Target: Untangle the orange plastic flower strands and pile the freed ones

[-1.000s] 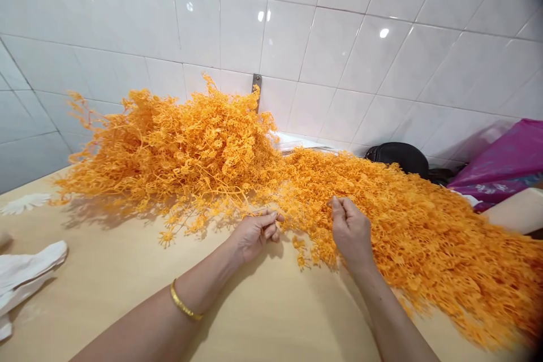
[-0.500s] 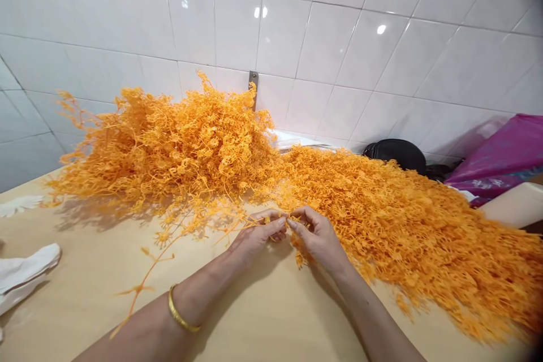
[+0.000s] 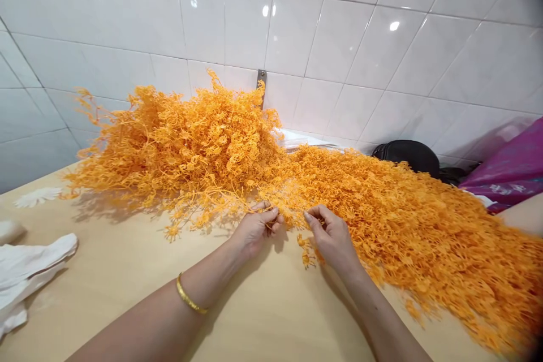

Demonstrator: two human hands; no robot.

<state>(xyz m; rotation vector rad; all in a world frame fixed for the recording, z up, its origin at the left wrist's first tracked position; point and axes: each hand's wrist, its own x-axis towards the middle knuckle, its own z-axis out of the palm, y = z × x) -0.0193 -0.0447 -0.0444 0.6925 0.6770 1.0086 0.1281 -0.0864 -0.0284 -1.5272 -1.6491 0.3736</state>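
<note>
The left grip (image 3: 257,229) and right grip (image 3: 333,240) have drawn a little apart, and the long loose sprig that hung over the desk (image 3: 127,305) half a second ago is no longer in view. The hands now work at the front edge of the orange sprays (image 3: 190,153), a dense tangle of fine, branching stems that lies heaped on the desk and trails off to the right in a broad, flatter mat (image 3: 428,237).

The left grip is curled nearly closed, thumb against fingers, with thin orange strands caught in it. The right grip is half open, its fingers curved just above a few stray sprigs; whether it has hold of any strand, I cannot tell. A gold bangle (image 3: 190,294) circles the left wrist.

Around the orange sprays, white cloth (image 3: 29,271) lies on the desk to the left. Behind them, a metal bracket (image 3: 262,87) is fixed to the white tile wall (image 3: 339,34). Beyond their right side sit a black bag (image 3: 407,157) and a magenta plastic bag (image 3: 513,169). Nothing stands between the hands and the sprays.
</note>
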